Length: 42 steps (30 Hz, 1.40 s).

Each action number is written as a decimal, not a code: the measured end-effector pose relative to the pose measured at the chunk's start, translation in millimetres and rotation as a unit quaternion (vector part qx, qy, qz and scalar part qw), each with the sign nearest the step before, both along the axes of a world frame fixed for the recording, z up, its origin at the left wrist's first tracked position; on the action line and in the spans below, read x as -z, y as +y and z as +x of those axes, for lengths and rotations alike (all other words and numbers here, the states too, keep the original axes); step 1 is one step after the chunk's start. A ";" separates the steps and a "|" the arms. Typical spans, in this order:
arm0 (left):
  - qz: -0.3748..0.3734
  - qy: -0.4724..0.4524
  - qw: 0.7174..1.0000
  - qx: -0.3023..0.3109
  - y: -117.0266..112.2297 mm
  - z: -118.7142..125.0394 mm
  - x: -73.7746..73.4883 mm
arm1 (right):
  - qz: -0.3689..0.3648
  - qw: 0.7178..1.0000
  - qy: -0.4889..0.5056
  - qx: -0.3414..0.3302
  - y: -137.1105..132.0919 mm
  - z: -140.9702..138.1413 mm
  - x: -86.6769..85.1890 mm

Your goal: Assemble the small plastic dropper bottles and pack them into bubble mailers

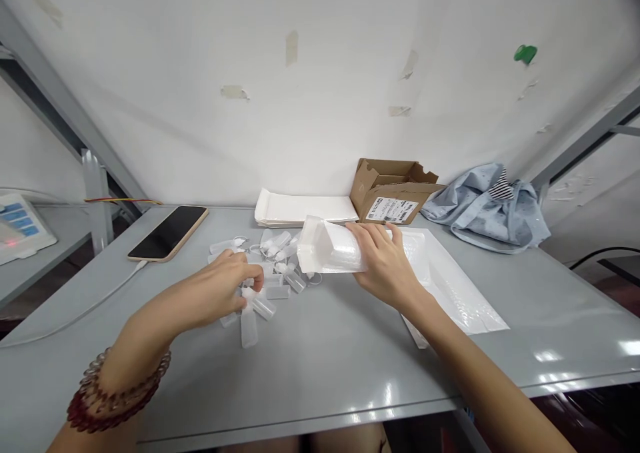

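My left hand [220, 286] is over a pile of small translucent plastic bottles [280, 276] with white tops. Its thumb and forefinger close around the top of one small plastic bottle [249, 328] at the near side of the pile. The other fingers curl over the heap and are partly hidden. In my right hand [383, 260] is a white bubble mailer [333, 248], gripped from above with its end facing the bottles. Under my right forearm lies a flat sheet of white bubble mailers [463, 300].
Behind the pile lies a stack of white mailers [307, 208], beside an open cardboard box [390, 190] with a label. A light blue cloth bag [495, 206] is at the right rear. At left, a phone [169, 233] is plugged into a white cable [95, 306]. A wall backs the grey table [320, 373].
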State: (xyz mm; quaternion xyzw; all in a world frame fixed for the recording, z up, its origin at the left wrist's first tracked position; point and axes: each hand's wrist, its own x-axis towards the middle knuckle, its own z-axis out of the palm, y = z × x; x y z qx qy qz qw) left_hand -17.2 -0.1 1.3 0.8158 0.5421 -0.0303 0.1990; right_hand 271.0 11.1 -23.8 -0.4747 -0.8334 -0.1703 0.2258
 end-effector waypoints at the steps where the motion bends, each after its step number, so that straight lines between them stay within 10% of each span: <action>1: 0.001 -0.001 1.000 0.001 0.1 1.3 0.1 | -0.002 1.000 0.001 0.000 0.3 0.0 0.2; 17: -0.003 -0.129 0.990 0.057 -5.8 6.3 -20.2 | 0.000 1.000 -0.021 -0.009 -0.5 -3.7 3.5; 23: 0.190 -0.186 0.964 -0.018 -0.3 20.0 -13.5 | -0.012 0.999 -0.039 -0.030 -5.7 -11.6 5.6; 31: 0.345 -0.160 0.919 0.102 -1.9 53.2 15.5 | -0.030 0.997 -0.053 -0.053 -14.3 -25.5 6.8; 38: 0.147 -0.381 0.913 0.004 -11.2 51.2 -2.0 | -0.008 0.999 -0.018 -0.042 -13.6 -20.3 3.2; 42: -0.031 -0.286 0.957 -0.045 -9.6 23.5 -22.5 | -0.012 0.999 -0.015 -0.026 -10.1 -14.3 0.6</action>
